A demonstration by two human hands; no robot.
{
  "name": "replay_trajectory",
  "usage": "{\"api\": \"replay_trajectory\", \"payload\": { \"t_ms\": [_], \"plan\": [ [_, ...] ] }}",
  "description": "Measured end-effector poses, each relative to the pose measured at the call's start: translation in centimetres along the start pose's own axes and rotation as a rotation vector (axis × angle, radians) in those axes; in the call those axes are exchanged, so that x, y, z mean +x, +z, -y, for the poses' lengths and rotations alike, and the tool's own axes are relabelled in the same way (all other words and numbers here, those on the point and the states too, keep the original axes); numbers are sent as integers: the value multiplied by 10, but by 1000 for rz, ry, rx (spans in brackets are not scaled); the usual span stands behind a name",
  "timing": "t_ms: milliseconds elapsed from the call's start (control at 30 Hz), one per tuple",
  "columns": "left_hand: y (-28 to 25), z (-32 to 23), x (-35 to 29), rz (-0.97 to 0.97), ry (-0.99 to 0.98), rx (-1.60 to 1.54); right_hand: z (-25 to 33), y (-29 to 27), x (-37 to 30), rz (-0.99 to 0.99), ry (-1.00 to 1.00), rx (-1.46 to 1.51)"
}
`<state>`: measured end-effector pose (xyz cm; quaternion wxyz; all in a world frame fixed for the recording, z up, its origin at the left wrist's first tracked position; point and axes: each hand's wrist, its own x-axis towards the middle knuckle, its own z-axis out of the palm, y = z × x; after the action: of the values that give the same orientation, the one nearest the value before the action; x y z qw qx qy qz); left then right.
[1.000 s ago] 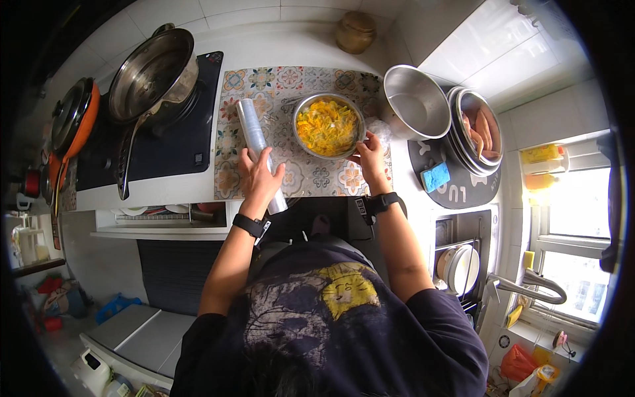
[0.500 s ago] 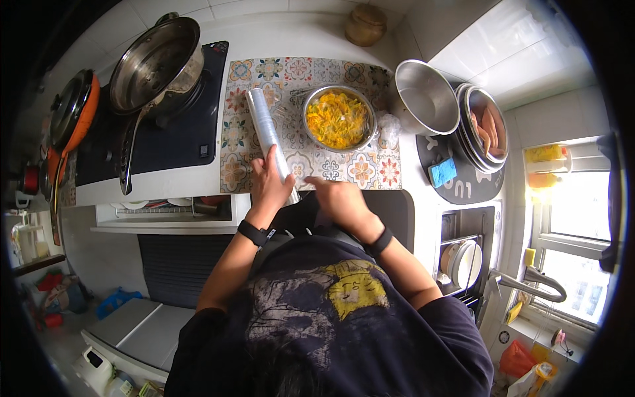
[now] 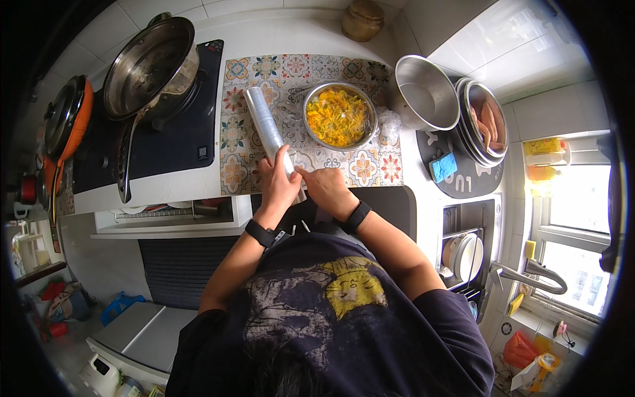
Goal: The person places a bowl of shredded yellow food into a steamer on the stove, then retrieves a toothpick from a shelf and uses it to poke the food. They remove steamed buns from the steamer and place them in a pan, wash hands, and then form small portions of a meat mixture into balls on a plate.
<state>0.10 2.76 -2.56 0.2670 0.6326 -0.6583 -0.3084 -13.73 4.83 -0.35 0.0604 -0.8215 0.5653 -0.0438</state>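
Note:
My left hand (image 3: pixel 278 180) grips a roll of cling film (image 3: pixel 263 122) around its near part, and the roll slants away across the patterned mat (image 3: pixel 235 142). My right hand (image 3: pixel 329 190), its fingers curled, touches the roll's right side beside my left hand. Whether those fingertips pinch a film edge is too small to see. Just beyond the right hand stands a round metal bowl (image 3: pixel 338 149) of yellow and green shredded food (image 3: pixel 336 119). Clear film shows at the bowl's side, and a crumpled clump of clear plastic (image 3: pixel 389 124) lies right of it.
An empty steel bowl (image 3: pixel 428 99) stands at right, near stacked bowls (image 3: pixel 486 122) holding pinkish pieces and a blue sponge (image 3: pixel 442 167). Leftward, a long-handled pot (image 3: pixel 149 66) sits on the black cooktop (image 3: pixel 173 149) near an orange pan (image 3: pixel 78 119). The counter's front edge is close to my body.
My right hand has moved left and closed in against the roll. The roll and my left hand stay nearly in place, and the view has shifted slightly.

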Motion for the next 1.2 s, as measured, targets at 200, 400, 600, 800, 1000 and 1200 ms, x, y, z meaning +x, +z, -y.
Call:
{"api": "replay_trajectory", "payload": {
  "t_ms": [200, 400, 600, 800, 1000, 1200],
  "plan": [
    [2, -1, 6, 33, -34, -152, -10, -1, 0, 85, -4, 29],
    [-4, 2, 7, 83, 55, -79, -25, -29, -15, -32, -1, 282],
    [2, 5, 6, 64, 43, -59, -14, -27, -33, 69, -6, 278],
    [5, 9, 8, 32, 55, -118, -15, 3, -32, 128, 36, 290],
    [16, 1, 10, 2, 27, -191, -15, 18, -28, 157, 75, 159],
    [15, 3, 8, -17, 48, -159, -32, 15, -29, 162, 71, 307]
  ]
}}
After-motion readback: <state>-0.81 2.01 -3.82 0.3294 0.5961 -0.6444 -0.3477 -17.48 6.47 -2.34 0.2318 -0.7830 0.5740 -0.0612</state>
